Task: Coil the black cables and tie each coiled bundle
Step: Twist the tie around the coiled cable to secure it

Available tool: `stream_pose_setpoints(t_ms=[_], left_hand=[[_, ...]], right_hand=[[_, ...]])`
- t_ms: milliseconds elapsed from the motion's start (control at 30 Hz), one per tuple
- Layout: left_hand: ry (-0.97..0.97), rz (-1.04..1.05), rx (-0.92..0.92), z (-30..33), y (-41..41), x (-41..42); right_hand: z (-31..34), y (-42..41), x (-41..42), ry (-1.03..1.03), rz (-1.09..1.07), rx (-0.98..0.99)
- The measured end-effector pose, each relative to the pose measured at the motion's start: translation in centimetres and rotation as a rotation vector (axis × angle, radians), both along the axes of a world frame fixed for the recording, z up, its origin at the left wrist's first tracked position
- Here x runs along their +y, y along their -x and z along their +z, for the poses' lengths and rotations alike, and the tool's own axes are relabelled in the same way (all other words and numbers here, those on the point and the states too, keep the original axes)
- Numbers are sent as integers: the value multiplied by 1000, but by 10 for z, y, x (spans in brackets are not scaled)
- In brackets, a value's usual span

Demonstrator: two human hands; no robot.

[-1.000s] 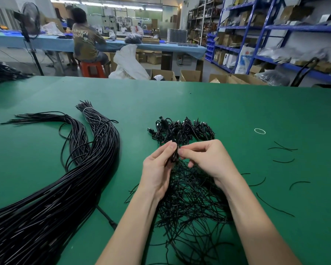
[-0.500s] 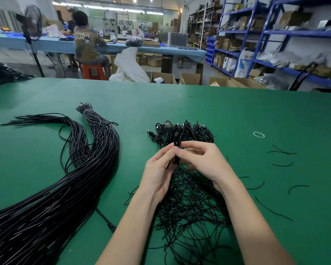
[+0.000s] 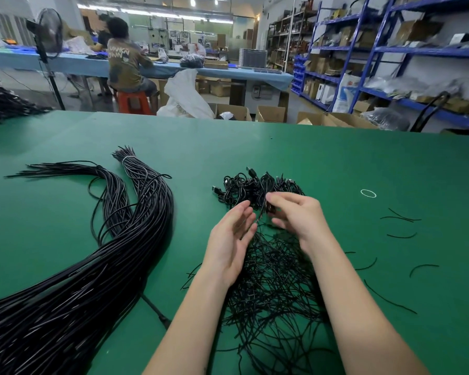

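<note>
Pinching a thin black cable strand between right-hand fingers (image 3: pixel 275 197), left hand loose beside it.

Right hand (image 3: pixel 298 215) has thumb and forefinger clamped on the strand, which drops down between both hands; left hand (image 3: pixel 232 236) sits palm-in, fingers apart and straight, just beside the strand, contact unclear. Coiled bundles pile (image 3: pixel 257 188) lies just beyond the fingertips; loose tie tangle (image 3: pixel 274 288) under the wrists. Long uncoiled cable sheaf (image 3: pixel 92 266) well left on green counter (image 3: pixel 336 163). White rubber band (image 3: pixel 368 193) and stray tie pieces (image 3: pixel 401 218) right.
</note>
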State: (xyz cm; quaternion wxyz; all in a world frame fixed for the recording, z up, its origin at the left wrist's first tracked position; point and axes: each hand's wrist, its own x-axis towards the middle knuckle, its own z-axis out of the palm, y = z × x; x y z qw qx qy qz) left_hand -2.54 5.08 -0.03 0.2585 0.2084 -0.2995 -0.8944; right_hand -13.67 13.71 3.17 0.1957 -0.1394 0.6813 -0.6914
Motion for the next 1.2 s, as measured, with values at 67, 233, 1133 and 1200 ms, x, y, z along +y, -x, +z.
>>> stream_pose_setpoints(t_ms=[67,233,1133,1200], left_hand=[[-1,1,-3,-1,0,0],[-20,-9,2,-1,-1,-1],[-138,-16,134,-2,-3,-5],[-226,18,202,-1,-6,-7]], right_hand=[[5,17,-14,-13,-57,-4],[-6,44,-39,-172,-70,-45],[-20,-24,13,-761,72,761],[-16,-24,1,-821,139,757]])
